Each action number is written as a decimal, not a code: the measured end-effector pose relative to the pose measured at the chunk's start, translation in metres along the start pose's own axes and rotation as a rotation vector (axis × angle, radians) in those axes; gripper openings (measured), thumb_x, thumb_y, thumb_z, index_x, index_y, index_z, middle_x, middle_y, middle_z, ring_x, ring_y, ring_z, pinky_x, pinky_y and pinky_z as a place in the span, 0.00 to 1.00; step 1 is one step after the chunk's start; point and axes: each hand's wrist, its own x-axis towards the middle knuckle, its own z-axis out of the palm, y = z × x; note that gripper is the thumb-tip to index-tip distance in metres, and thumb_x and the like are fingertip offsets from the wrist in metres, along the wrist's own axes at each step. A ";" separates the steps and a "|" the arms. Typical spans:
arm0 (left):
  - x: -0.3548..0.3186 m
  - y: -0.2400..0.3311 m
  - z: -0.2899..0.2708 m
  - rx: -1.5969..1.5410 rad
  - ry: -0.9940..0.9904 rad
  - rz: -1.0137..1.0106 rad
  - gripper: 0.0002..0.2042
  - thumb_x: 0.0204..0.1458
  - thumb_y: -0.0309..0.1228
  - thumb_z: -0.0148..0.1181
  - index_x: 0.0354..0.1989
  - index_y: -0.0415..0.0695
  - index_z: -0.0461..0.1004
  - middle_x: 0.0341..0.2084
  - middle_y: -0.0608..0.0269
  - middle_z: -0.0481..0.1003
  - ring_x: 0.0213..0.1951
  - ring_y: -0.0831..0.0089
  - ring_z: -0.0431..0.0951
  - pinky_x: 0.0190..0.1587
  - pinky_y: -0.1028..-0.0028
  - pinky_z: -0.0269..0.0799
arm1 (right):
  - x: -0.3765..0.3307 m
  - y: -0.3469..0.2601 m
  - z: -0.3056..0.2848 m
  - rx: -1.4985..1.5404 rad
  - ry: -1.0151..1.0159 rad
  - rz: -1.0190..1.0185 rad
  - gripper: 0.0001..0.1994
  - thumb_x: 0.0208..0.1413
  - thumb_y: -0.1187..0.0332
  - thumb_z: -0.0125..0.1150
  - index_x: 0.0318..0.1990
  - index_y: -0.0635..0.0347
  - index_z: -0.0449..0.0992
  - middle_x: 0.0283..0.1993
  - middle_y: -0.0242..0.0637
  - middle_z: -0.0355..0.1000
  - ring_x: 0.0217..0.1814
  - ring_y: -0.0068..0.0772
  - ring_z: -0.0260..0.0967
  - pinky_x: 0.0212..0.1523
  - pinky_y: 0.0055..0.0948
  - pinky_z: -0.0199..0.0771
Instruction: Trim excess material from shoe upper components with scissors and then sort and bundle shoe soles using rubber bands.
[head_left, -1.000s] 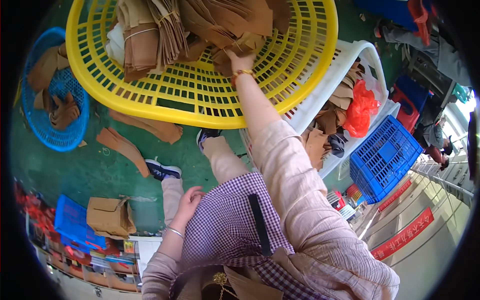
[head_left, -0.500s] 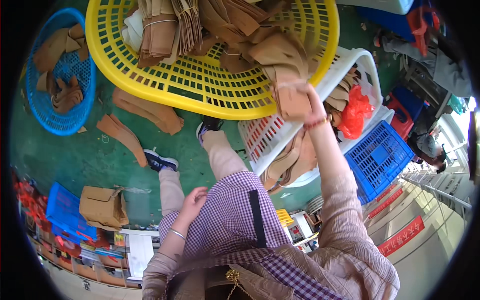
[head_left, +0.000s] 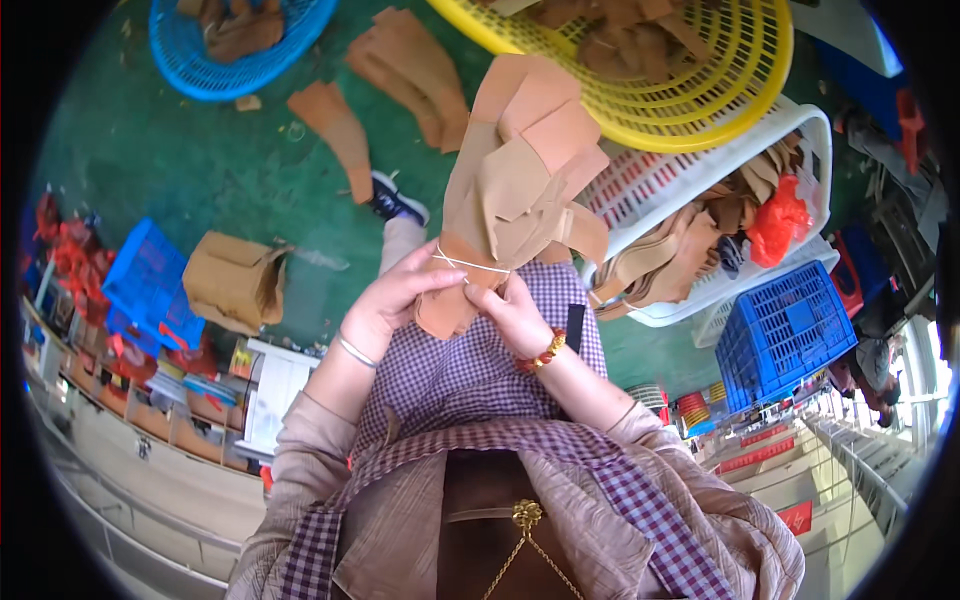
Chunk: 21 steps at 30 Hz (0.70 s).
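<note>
In front of my apron I hold a bundle of tan, leather-like cut pieces (head_left: pixel 530 150), fanned wide at the far end and narrow toward me. A thin white band (head_left: pixel 475 264) crosses its narrow end. My left hand (head_left: pixel 400 290) is closed on the left side of that end, its thumb lying by the band. From the right, my right hand (head_left: pixel 515 315) grips the same end, thumb pressed on the pieces just below the band. The fingers under the bundle are hidden.
A yellow basket (head_left: pixel 690 135) holds more pieces at the far right, beside a white crate (head_left: pixel 820 140) with pieces and a red bag (head_left: pixel 780 222). Loose pieces (head_left: pixel 410 75) lie on the green floor. A blue basket (head_left: pixel 185 75), cardboard box (head_left: pixel 230 283) and blue crate (head_left: pixel 785 335) stand around.
My right hand has brought the bundle from the yellow basket's edge back toward my lap. My left hand, empty before, now grips it too. The view has shifted, so the baskets sit higher.
</note>
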 end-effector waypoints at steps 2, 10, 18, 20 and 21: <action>-0.023 -0.009 -0.026 -0.016 0.001 -0.014 0.33 0.50 0.24 0.63 0.66 0.38 0.57 0.55 0.50 0.70 0.54 0.70 0.72 0.56 0.77 0.67 | -0.001 0.005 0.002 -0.496 -0.125 0.101 0.15 0.62 0.65 0.55 0.48 0.69 0.72 0.39 0.41 0.76 0.35 0.28 0.75 0.35 0.18 0.75; -0.113 -0.052 -0.075 0.333 0.356 0.169 0.41 0.45 0.22 0.65 0.66 0.26 0.47 0.62 0.39 0.60 0.59 0.57 0.67 0.58 0.71 0.66 | 0.059 0.005 0.033 -0.114 0.202 0.085 0.13 0.63 0.60 0.56 0.37 0.62 0.74 0.25 0.30 0.69 0.23 0.16 0.63 0.23 0.14 0.63; -0.163 -0.068 -0.097 0.049 0.351 0.119 0.35 0.47 0.18 0.59 0.67 0.35 0.53 0.57 0.48 0.68 0.52 0.65 0.74 0.52 0.75 0.71 | 0.117 0.052 0.074 0.075 -0.132 0.182 0.11 0.60 0.63 0.60 0.43 0.61 0.74 0.33 0.34 0.73 0.27 0.18 0.66 0.27 0.15 0.65; -0.162 -0.073 -0.106 0.008 0.344 0.121 0.35 0.48 0.20 0.60 0.66 0.35 0.54 0.57 0.47 0.68 0.52 0.65 0.73 0.53 0.75 0.70 | 0.117 0.040 0.089 0.175 -0.106 0.134 0.10 0.60 0.65 0.60 0.44 0.61 0.74 0.36 0.33 0.73 0.30 0.19 0.67 0.30 0.16 0.66; -0.160 -0.075 -0.110 -0.012 0.338 0.123 0.35 0.48 0.21 0.61 0.66 0.34 0.54 0.56 0.47 0.68 0.53 0.65 0.73 0.54 0.74 0.70 | 0.116 0.035 0.094 0.223 -0.092 0.107 0.10 0.60 0.66 0.60 0.45 0.61 0.74 0.37 0.33 0.74 0.31 0.19 0.67 0.32 0.16 0.67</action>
